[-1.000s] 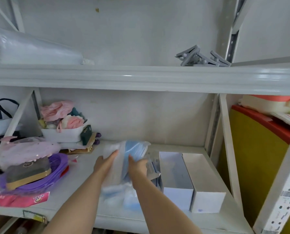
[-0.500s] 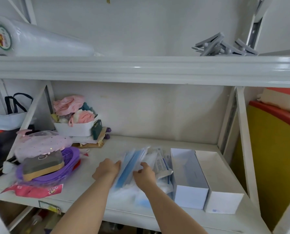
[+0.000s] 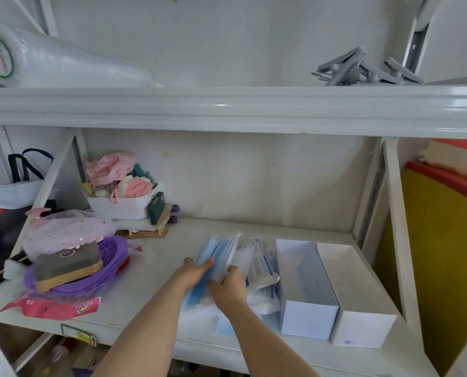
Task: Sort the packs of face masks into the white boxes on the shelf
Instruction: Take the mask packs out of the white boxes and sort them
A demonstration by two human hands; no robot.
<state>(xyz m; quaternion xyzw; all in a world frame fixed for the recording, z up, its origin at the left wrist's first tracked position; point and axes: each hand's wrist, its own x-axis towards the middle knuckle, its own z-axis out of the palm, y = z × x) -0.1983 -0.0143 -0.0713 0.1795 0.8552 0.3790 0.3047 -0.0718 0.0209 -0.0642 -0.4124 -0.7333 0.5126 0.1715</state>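
Furthest left, clutter: purple basket (image 3: 112, 257) under a pink dotted cover, at the left end of the shelf (image 3: 172, 240); pink packet (image 3: 53, 307) lying along the front edge below it.
Back left corner: white tub (image 3: 118, 208) heaped with pink cloth.
Left hand (image 3: 194, 270): mid-shelf, fingers and thumb closed on the left face of the blue mask pack (image 3: 218, 248), gripping it.
Blue mask pack: clear-wrapped, standing on edge and tilted, held between both hands, above more packs lying flat toward the front edge.
Right hand (image 3: 229, 287): fingers bent, pinching the pack's right side.
Loose packs (image 3: 262, 273): white wrappers with blue print, heaped just right of the hands, against the side of the left white box (image 3: 308, 319).
White boxes: open-topped pair, touching side by side toward the front right corner, right white box (image 3: 363, 330) outermost; nothing plainly visible inside either.
Step, judged: separating one pack for a box.
Risk, judged: slick film slipping from a light pinch; neighbouring wrappers dragged along and off the front edge; light box shoved sideways or tipped by a pack pushed in at an angle.
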